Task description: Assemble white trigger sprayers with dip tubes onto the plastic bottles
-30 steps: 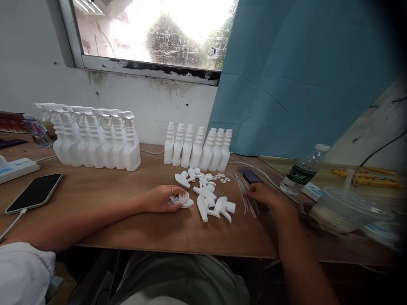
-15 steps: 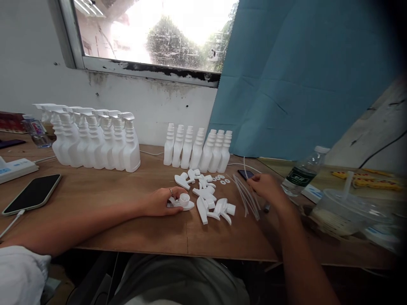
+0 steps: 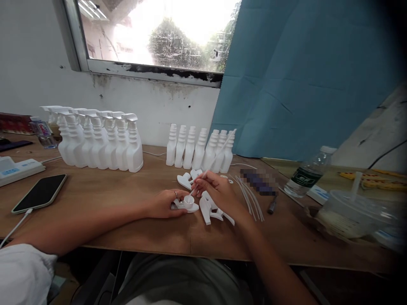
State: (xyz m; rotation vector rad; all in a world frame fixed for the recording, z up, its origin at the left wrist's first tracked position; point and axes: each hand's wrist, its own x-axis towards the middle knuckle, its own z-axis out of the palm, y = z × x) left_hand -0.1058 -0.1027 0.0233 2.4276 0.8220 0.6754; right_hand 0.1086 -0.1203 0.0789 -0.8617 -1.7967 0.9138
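Observation:
My left hand is closed on a white spray trigger head, which lies on the table with its round collar facing up. My right hand pinches a thin white tube. The tube slants up to the right, and its lower end is at the collar; how deep it sits inside I cannot tell. Beside my right hand lie more trigger heads, partly hidden under it. Several loose tubes lie to its right. A few small white rings show just behind the wrist.
Capped spray bottles stand in rows at back left. Several open-necked white bottles stand at back centre. A phone and power strip are at left. A water bottle and a plastic cup stand at right.
My right hand has moved left from the loose tubes to the trigger head, carrying one tube, now tilted over the collar. My left hand keeps its hold on the trigger head.

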